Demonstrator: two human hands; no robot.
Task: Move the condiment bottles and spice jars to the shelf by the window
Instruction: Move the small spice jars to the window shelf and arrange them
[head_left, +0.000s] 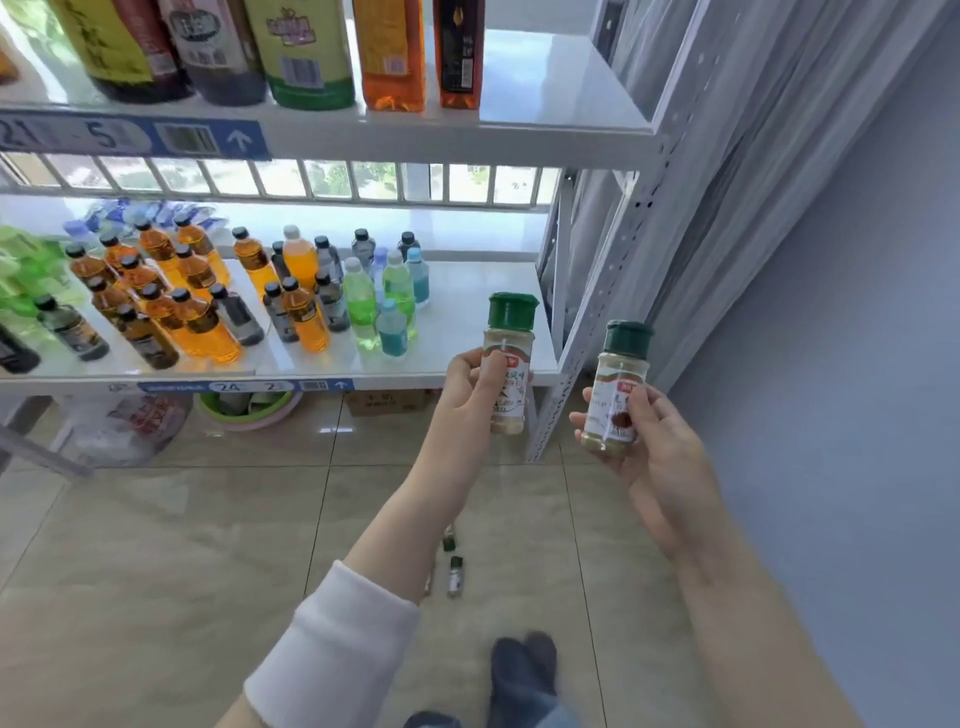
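My left hand (470, 387) grips a green-capped spice jar (510, 343) of pale powder, held upright just in front of the lower shelf's (467, 317) bare right end. Further right, at the shelf's corner post, my right hand (649, 447) holds a second green-capped spice jar (621, 384), tilted slightly. Two more small jars (454, 574) lie on the tiled floor below, between my arms. Large condiment bottles (306, 52) stand on the upper shelf (550, 88) by the window.
Several small drink bottles (208, 301) crowd the left and middle of the lower shelf. A white metal upright (587, 332) frames the rack's right side, with a curtain (727, 156) behind. A basin (249, 408) and a cardboard box (387, 402) sit under the rack.
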